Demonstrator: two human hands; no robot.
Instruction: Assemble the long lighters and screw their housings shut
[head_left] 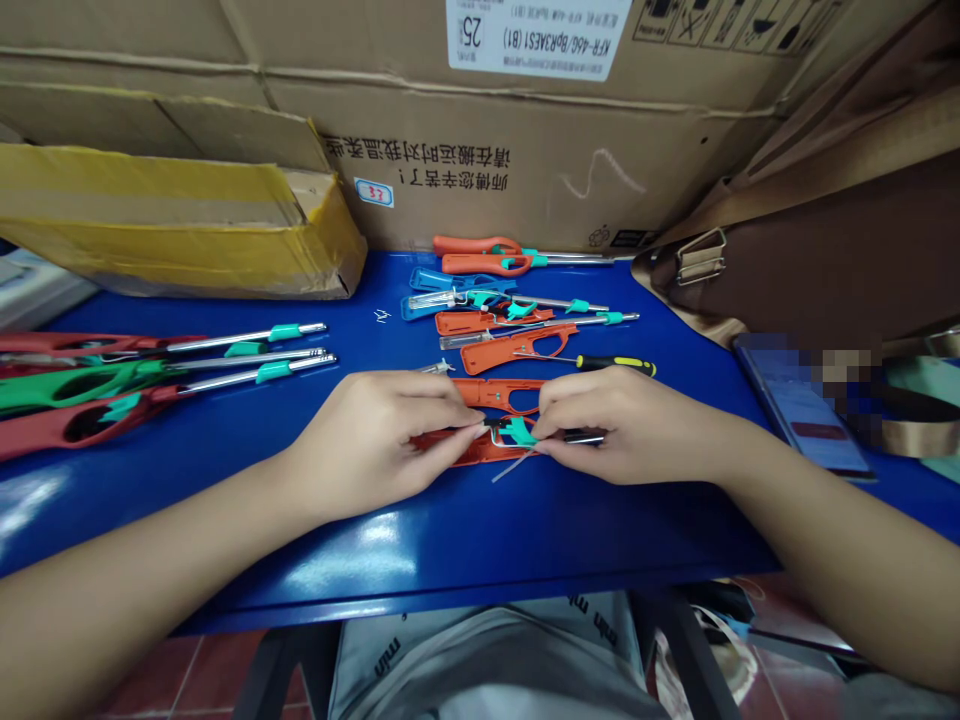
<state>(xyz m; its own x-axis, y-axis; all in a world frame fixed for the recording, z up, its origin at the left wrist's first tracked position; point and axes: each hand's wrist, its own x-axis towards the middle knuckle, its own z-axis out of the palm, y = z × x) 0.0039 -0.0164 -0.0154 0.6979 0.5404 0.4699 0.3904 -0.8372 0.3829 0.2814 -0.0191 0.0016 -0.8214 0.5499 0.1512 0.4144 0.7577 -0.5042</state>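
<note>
My left hand (382, 435) pinches the end of a small black part (495, 424) between thumb and forefinger. From the other side, my right hand (630, 425) has its fingers closed at a teal trigger (519, 432) joined to that part. A dark metal tube end pokes out beneath my right fingers, and a thin clear tube (514, 466) slants down toward the tabletop. Under both hands lies an orange lighter shell half (476, 455), largely covered by them. Just behind is another orange shell half (487, 391), partly hidden by my right hand.
Behind my hands lie a yellow-black screwdriver (615, 364) and several opened lighters with orange (480, 356) and blue shells (427, 307). Whole lighters (97, 385) rest at left. A yellow-taped carton (180, 225) and a large cardboard wall (420, 90) bound the back; a phone (806, 405) lies right.
</note>
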